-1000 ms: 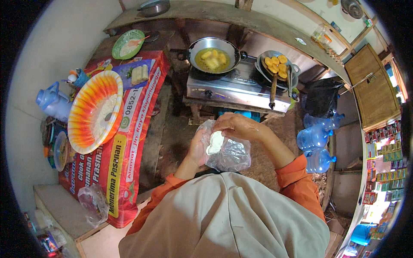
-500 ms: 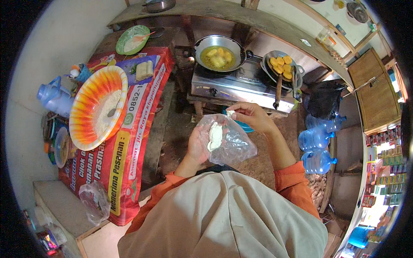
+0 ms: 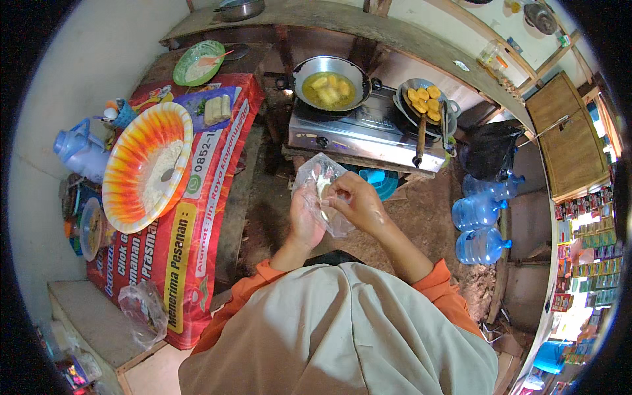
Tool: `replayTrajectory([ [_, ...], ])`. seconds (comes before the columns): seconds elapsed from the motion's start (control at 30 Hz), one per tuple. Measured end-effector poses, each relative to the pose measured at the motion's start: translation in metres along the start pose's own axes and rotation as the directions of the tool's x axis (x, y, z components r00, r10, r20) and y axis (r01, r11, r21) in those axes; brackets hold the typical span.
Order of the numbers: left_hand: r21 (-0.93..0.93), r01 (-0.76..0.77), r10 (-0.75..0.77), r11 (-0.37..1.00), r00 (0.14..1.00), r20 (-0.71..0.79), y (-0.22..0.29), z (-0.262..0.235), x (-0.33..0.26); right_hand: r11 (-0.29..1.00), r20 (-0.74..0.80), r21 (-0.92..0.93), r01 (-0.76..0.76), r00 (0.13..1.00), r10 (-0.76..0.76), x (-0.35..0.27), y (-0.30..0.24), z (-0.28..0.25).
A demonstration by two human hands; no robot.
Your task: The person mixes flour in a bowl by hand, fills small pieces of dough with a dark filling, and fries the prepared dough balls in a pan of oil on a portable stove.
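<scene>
My left hand (image 3: 305, 214) is held palm up, with a clear plastic bag (image 3: 320, 166) lying across it and its fingers curled about the bag's edge. On the plastic in that palm sits white dough (image 3: 322, 184), partly covered by my other hand. My right hand (image 3: 359, 201) reaches in from the right, its thumb and fingers pinched together at the dough. Whether a loose bit is between those fingertips is hidden. Both hands are in front of my body, short of the stove.
A wok (image 3: 332, 85) of oil with several frying pieces stands on the gas stove (image 3: 368, 135). Beside it, a strainer (image 3: 411, 99) holds several golden pieces. An orange-and-white basin (image 3: 118, 178) of flour is on the red-covered table at left. Blue water jugs (image 3: 479, 246) lie at right.
My right hand has moved down and left, from holding a bit of dough apart to touching the dough in my left palm. The bag is more gathered, its loose part no longer spread rightward.
</scene>
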State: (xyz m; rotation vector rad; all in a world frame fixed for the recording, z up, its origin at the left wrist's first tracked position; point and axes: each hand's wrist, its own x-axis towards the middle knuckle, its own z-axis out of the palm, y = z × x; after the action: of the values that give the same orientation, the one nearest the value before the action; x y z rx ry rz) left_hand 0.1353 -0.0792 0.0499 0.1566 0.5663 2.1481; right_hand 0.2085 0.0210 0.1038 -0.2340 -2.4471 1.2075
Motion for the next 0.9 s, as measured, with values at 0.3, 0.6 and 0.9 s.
replayTrajectory([
  [0.3,-0.104,-0.066,0.059,0.992,0.996,-0.073,0.012,-0.004,-0.001,0.877,-0.484,0.332,-0.346,0.736,0.474,-0.053,0.032,-0.008],
  [0.6,-0.019,-0.069,0.067,0.997,0.993,-0.098,-0.01,0.001,0.0,0.791,0.024,0.6,-0.121,0.991,0.133,-0.047,0.047,0.041],
  [0.9,-0.087,0.044,-0.058,0.995,0.985,-0.162,-0.014,-0.005,0.004,0.994,-0.125,-0.036,0.101,0.987,-0.105,-0.032,0.016,0.051],
])
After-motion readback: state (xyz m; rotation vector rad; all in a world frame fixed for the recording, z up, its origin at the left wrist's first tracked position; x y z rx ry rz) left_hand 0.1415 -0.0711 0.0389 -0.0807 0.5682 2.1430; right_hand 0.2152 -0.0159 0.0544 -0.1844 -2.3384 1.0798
